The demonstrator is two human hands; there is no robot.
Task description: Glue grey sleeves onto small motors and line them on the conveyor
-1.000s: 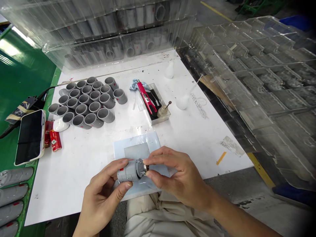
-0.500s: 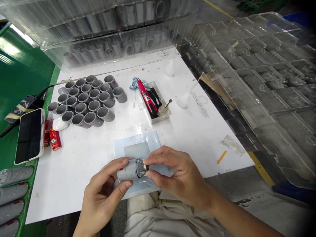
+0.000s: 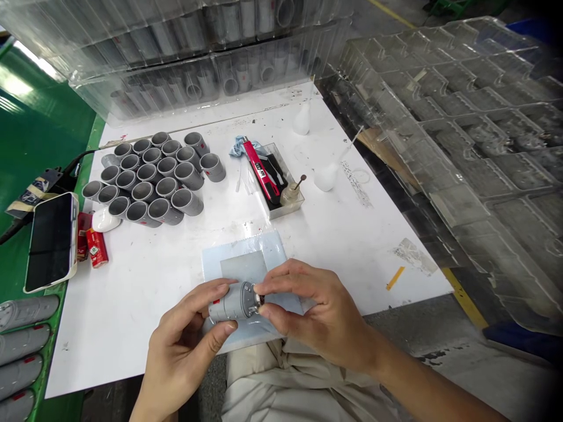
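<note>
My left hand [image 3: 185, 340] cradles a grey cylindrical gear motor [image 3: 231, 303] with a small red mark on its body, fingers on top and thumb beneath. My right hand [image 3: 316, 310] pinches the motor's metal end between thumb and fingertips, and those fingers hide most of the shaft end. Both hands hover just over a pale blue mat [image 3: 244, 258] with a grey square on it. The mat lies on a white table [image 3: 352, 246].
Several grey cylindrical housings [image 3: 149, 176] stand in a cluster at the table's back left. Behind them lies a tray [image 3: 281, 193] holding a red utility knife [image 3: 260, 167] and a small bottle. A phone [image 3: 50, 241] lies at the left edge. Clear plastic trays [image 3: 461, 146] fill the right.
The whole scene drifts slightly up and left in the picture as my head shifts. My hands and the motor keep nearly the same grip and position.
</note>
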